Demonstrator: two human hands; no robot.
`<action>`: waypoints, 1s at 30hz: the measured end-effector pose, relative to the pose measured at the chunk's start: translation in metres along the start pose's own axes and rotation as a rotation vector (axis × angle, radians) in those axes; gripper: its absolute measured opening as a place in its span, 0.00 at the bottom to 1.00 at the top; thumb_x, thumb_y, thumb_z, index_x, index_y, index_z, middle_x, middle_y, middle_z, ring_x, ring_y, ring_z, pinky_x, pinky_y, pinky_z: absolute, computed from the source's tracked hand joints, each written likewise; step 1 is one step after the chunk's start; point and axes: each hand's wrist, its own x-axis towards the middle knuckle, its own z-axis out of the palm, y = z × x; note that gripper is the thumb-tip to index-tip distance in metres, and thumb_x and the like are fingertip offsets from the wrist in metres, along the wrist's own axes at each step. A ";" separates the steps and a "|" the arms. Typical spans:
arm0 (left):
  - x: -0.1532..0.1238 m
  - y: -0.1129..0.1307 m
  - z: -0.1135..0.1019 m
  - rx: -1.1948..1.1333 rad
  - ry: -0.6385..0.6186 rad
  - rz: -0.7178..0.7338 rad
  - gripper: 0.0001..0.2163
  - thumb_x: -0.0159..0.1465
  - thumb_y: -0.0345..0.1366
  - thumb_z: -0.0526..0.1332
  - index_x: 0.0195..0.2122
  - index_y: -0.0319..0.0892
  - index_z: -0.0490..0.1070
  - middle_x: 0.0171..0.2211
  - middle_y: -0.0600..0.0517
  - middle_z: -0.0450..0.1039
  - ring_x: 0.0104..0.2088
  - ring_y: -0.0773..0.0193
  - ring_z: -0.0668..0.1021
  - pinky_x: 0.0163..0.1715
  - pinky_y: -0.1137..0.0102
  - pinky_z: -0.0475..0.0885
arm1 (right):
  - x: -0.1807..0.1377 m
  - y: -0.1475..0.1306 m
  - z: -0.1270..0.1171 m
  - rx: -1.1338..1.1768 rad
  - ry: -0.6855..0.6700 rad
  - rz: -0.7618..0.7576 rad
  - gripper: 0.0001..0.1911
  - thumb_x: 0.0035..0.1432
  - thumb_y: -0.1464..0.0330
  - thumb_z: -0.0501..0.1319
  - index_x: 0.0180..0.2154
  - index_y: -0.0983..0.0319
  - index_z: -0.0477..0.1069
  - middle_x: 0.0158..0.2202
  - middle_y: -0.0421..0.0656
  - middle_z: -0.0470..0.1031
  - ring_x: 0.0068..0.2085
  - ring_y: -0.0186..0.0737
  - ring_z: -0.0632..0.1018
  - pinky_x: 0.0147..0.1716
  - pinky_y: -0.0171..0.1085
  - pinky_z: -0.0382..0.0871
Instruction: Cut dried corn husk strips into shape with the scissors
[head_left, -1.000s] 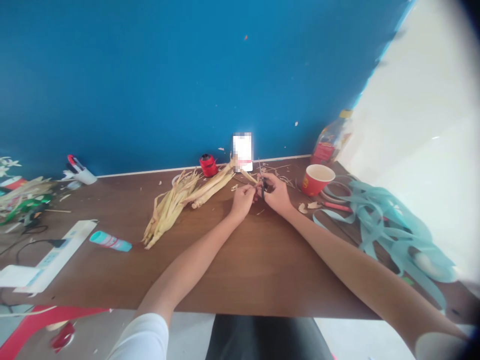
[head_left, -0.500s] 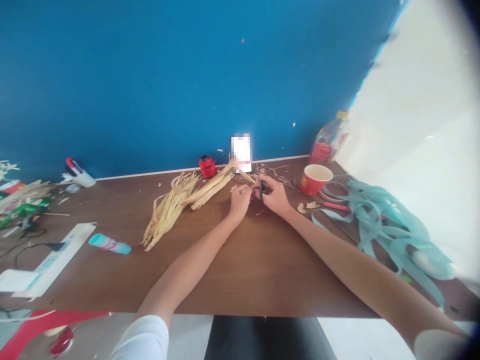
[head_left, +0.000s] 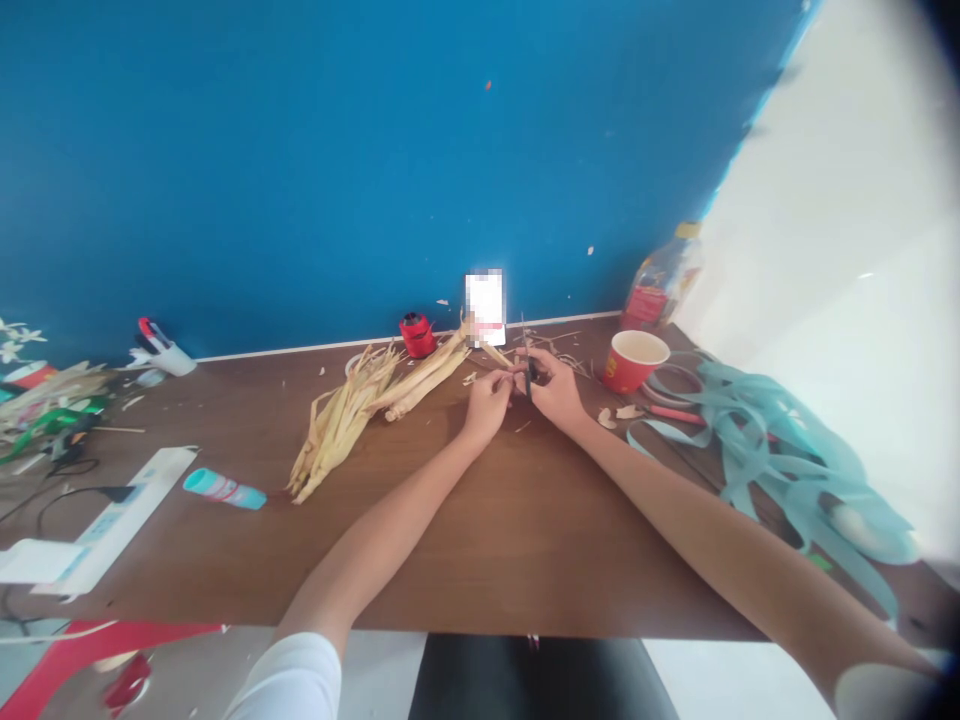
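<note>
My right hand [head_left: 555, 388] is closed around dark-handled scissors [head_left: 530, 375], whose blades point up toward the wall. Its fingertips almost meet those of my left hand [head_left: 487, 405], closed in a pinch; what lies in that pinch is too small to make out. A pale strip of corn husk [head_left: 495, 354] reaches toward the fingertips from behind. To the left lie two bundles of dried corn husk, a looser one [head_left: 341, 425] and a tighter one [head_left: 427, 383].
Along the wall stand a red spool [head_left: 417, 336], a blurred phone screen [head_left: 486, 305] and a plastic bottle [head_left: 656, 280]. A red paper cup [head_left: 630, 372] and tangled teal ribbon [head_left: 787, 440] are at right. Leftward lie a glue stick [head_left: 225, 489], a power strip [head_left: 124, 515] and a pen cup [head_left: 172, 357].
The whole view has shifted slightly. Both hands stay together at nearly the same spot, and the scissors stand a little more upright.
</note>
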 end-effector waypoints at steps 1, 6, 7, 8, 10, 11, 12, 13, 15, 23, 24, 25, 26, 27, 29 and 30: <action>0.000 -0.001 0.000 0.008 -0.018 0.013 0.11 0.63 0.38 0.56 0.34 0.39 0.76 0.26 0.52 0.75 0.21 0.70 0.70 0.23 0.74 0.65 | 0.000 -0.001 0.000 0.017 0.003 0.008 0.24 0.48 0.70 0.65 0.51 0.61 0.72 0.38 0.45 0.81 0.36 0.43 0.81 0.36 0.40 0.76; 0.001 -0.004 -0.001 0.037 -0.078 0.036 0.12 0.65 0.39 0.56 0.37 0.40 0.77 0.28 0.51 0.77 0.20 0.70 0.72 0.23 0.73 0.66 | 0.001 -0.003 -0.002 0.000 0.023 0.015 0.24 0.48 0.69 0.66 0.50 0.61 0.72 0.38 0.46 0.81 0.36 0.43 0.81 0.36 0.41 0.75; 0.001 -0.004 -0.001 0.035 -0.082 0.033 0.12 0.65 0.40 0.56 0.38 0.40 0.77 0.28 0.50 0.77 0.20 0.69 0.72 0.23 0.73 0.66 | 0.001 -0.003 -0.002 -0.020 0.030 0.000 0.23 0.48 0.69 0.66 0.49 0.61 0.72 0.38 0.45 0.81 0.37 0.43 0.80 0.37 0.41 0.75; 0.001 -0.004 -0.001 0.030 -0.086 0.029 0.12 0.66 0.40 0.56 0.40 0.39 0.77 0.29 0.50 0.78 0.21 0.69 0.73 0.23 0.73 0.67 | 0.000 -0.004 -0.002 -0.037 0.041 -0.015 0.23 0.49 0.69 0.66 0.49 0.60 0.72 0.38 0.45 0.81 0.37 0.43 0.80 0.38 0.42 0.75; 0.001 -0.003 0.000 0.010 -0.086 0.018 0.13 0.66 0.41 0.57 0.42 0.39 0.76 0.29 0.49 0.78 0.22 0.68 0.74 0.23 0.73 0.67 | 0.000 -0.004 -0.001 -0.052 0.064 -0.035 0.22 0.49 0.69 0.66 0.49 0.60 0.72 0.37 0.44 0.81 0.37 0.43 0.80 0.39 0.42 0.75; 0.000 -0.003 0.000 -0.005 -0.082 0.011 0.13 0.66 0.41 0.57 0.43 0.38 0.75 0.29 0.49 0.77 0.21 0.68 0.74 0.23 0.74 0.67 | 0.000 -0.005 -0.001 -0.053 0.074 -0.035 0.22 0.49 0.69 0.66 0.49 0.60 0.72 0.37 0.44 0.81 0.38 0.43 0.80 0.39 0.41 0.74; 0.000 -0.002 0.001 -0.023 -0.078 0.001 0.13 0.66 0.41 0.57 0.44 0.38 0.74 0.29 0.49 0.77 0.21 0.69 0.74 0.22 0.74 0.67 | 0.000 -0.005 -0.001 -0.052 0.081 -0.030 0.23 0.49 0.69 0.66 0.49 0.60 0.71 0.38 0.44 0.81 0.38 0.43 0.80 0.39 0.41 0.74; 0.000 -0.001 0.001 -0.042 -0.074 -0.011 0.13 0.66 0.41 0.58 0.46 0.38 0.72 0.29 0.50 0.77 0.20 0.69 0.74 0.22 0.74 0.67 | 0.000 -0.006 -0.001 -0.051 0.086 -0.023 0.24 0.49 0.69 0.66 0.50 0.60 0.71 0.38 0.45 0.81 0.38 0.43 0.80 0.39 0.41 0.74; -0.001 0.000 0.002 -0.076 -0.062 -0.035 0.14 0.66 0.41 0.58 0.48 0.38 0.69 0.29 0.51 0.77 0.19 0.70 0.74 0.21 0.75 0.67 | 0.000 -0.006 -0.001 -0.055 0.097 -0.013 0.24 0.49 0.69 0.66 0.50 0.60 0.71 0.38 0.45 0.80 0.38 0.42 0.79 0.39 0.41 0.74; -0.004 0.003 0.002 -0.113 -0.057 -0.059 0.17 0.65 0.45 0.60 0.50 0.41 0.63 0.26 0.54 0.75 0.18 0.71 0.73 0.18 0.76 0.64 | 0.003 -0.003 -0.003 -0.010 0.074 0.004 0.23 0.50 0.65 0.67 0.49 0.61 0.71 0.34 0.42 0.78 0.35 0.40 0.78 0.37 0.40 0.73; -0.004 0.003 0.002 -0.110 -0.061 -0.053 0.17 0.66 0.46 0.59 0.51 0.41 0.63 0.25 0.55 0.74 0.17 0.71 0.72 0.18 0.76 0.63 | 0.003 -0.003 -0.003 0.000 0.071 0.013 0.24 0.49 0.65 0.68 0.49 0.60 0.71 0.34 0.41 0.78 0.34 0.39 0.78 0.37 0.40 0.73; -0.004 0.002 0.002 -0.102 -0.065 -0.044 0.18 0.66 0.46 0.58 0.51 0.41 0.64 0.23 0.56 0.72 0.17 0.71 0.71 0.18 0.76 0.63 | 0.004 -0.003 -0.003 0.009 0.067 0.018 0.24 0.49 0.65 0.68 0.49 0.60 0.71 0.34 0.41 0.78 0.34 0.39 0.78 0.37 0.40 0.73; -0.004 0.002 0.002 -0.092 -0.069 -0.033 0.18 0.67 0.47 0.57 0.51 0.41 0.64 0.21 0.57 0.70 0.17 0.71 0.69 0.18 0.76 0.62 | 0.004 -0.003 -0.003 0.018 0.063 0.020 0.24 0.49 0.66 0.68 0.49 0.60 0.71 0.34 0.41 0.78 0.34 0.39 0.78 0.37 0.40 0.73; -0.003 0.001 0.003 -0.081 -0.071 -0.022 0.17 0.67 0.47 0.56 0.51 0.41 0.65 0.20 0.58 0.68 0.17 0.71 0.68 0.18 0.76 0.61 | 0.004 -0.003 -0.003 0.028 0.057 0.017 0.24 0.48 0.66 0.68 0.49 0.60 0.71 0.34 0.41 0.78 0.34 0.40 0.78 0.38 0.41 0.73; -0.003 0.001 0.003 -0.071 -0.057 -0.011 0.17 0.68 0.47 0.55 0.50 0.41 0.66 0.18 0.59 0.63 0.17 0.71 0.66 0.18 0.76 0.60 | 0.004 -0.002 -0.003 0.047 0.035 0.013 0.24 0.48 0.67 0.68 0.48 0.60 0.70 0.34 0.42 0.79 0.35 0.40 0.78 0.38 0.41 0.73; -0.003 0.001 0.004 -0.074 -0.035 -0.018 0.16 0.68 0.47 0.55 0.49 0.41 0.67 0.18 0.60 0.62 0.17 0.72 0.65 0.19 0.76 0.59 | 0.004 -0.002 -0.002 0.055 0.023 0.014 0.24 0.48 0.67 0.68 0.48 0.60 0.70 0.34 0.42 0.79 0.35 0.40 0.79 0.38 0.40 0.73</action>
